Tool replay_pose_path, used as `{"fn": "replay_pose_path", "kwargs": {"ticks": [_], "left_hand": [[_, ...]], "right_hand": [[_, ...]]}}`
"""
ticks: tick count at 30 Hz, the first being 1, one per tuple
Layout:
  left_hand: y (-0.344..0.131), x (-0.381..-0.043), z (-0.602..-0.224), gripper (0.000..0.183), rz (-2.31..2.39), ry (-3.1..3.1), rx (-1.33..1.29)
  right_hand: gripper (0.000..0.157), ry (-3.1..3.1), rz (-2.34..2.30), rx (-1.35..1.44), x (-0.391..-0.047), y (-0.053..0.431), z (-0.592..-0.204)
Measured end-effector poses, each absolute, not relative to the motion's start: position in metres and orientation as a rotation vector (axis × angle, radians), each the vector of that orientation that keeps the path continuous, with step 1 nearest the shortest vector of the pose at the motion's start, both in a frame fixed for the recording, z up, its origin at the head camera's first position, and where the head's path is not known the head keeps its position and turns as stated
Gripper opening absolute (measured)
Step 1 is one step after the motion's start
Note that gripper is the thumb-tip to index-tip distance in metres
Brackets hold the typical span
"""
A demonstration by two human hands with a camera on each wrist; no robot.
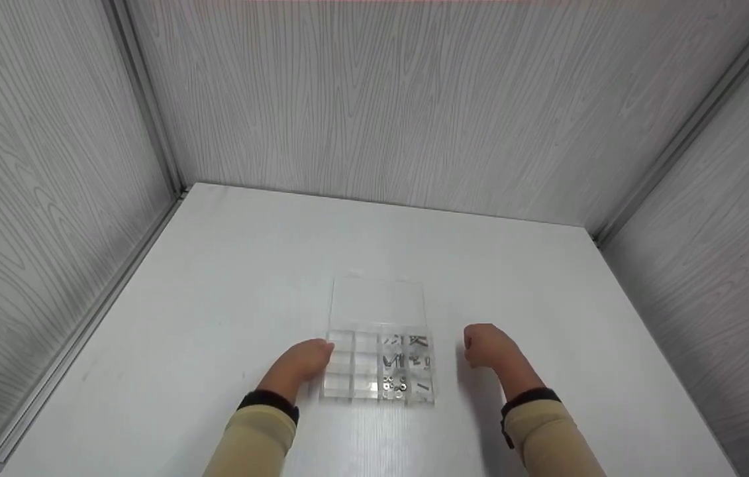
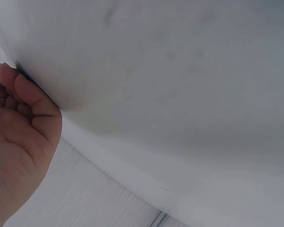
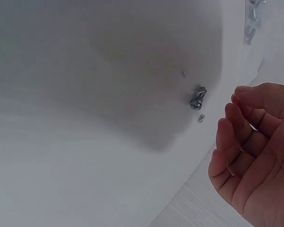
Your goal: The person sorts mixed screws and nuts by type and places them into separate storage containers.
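A clear plastic organizer box (image 1: pixel 353 364) lies on the white table with its lid (image 1: pixel 379 299) folded back. Its two right columns hold small screws (image 1: pixel 393 361) and nuts (image 1: pixel 395 384); the left columns show no parts. My left hand (image 1: pixel 308 358) grips the box's left edge, a fingertip over the rim; in the left wrist view its fingers (image 2: pixel 26 90) are curled low at the table. To the right of the box, my right hand (image 1: pixel 488 344) hovers with loosely bent fingers and nothing visible between them. Small metal screws (image 3: pixel 198 98) lie near its fingertips in the right wrist view.
The white table (image 1: pixel 248 265) is enclosed by grey wood-grain panels (image 1: pixel 374 99) at the back and both sides. Another small metal piece (image 3: pixel 201 118) lies beside the loose screws. Metal frame strips (image 1: pixel 149 112) run along the panel corners.
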State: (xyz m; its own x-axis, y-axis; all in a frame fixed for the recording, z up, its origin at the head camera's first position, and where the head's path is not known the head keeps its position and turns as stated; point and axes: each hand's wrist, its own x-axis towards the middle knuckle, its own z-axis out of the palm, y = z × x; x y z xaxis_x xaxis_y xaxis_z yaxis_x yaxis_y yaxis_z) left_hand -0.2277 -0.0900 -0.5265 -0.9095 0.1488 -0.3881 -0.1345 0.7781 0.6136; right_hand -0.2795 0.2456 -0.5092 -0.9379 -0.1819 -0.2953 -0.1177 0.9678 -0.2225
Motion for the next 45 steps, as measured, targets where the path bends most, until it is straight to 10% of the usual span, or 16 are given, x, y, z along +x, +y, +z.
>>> {"fn": "replay_pose_path", "kwargs": {"ticks": [45], "left_hand": [[-0.088, -0.229, -0.527, 0.049, 0.987, 2.548, 0.051]], "right_hand": [[0.014, 2.767, -0.446, -0.732, -0.262, 0.199, -0.493]]}}
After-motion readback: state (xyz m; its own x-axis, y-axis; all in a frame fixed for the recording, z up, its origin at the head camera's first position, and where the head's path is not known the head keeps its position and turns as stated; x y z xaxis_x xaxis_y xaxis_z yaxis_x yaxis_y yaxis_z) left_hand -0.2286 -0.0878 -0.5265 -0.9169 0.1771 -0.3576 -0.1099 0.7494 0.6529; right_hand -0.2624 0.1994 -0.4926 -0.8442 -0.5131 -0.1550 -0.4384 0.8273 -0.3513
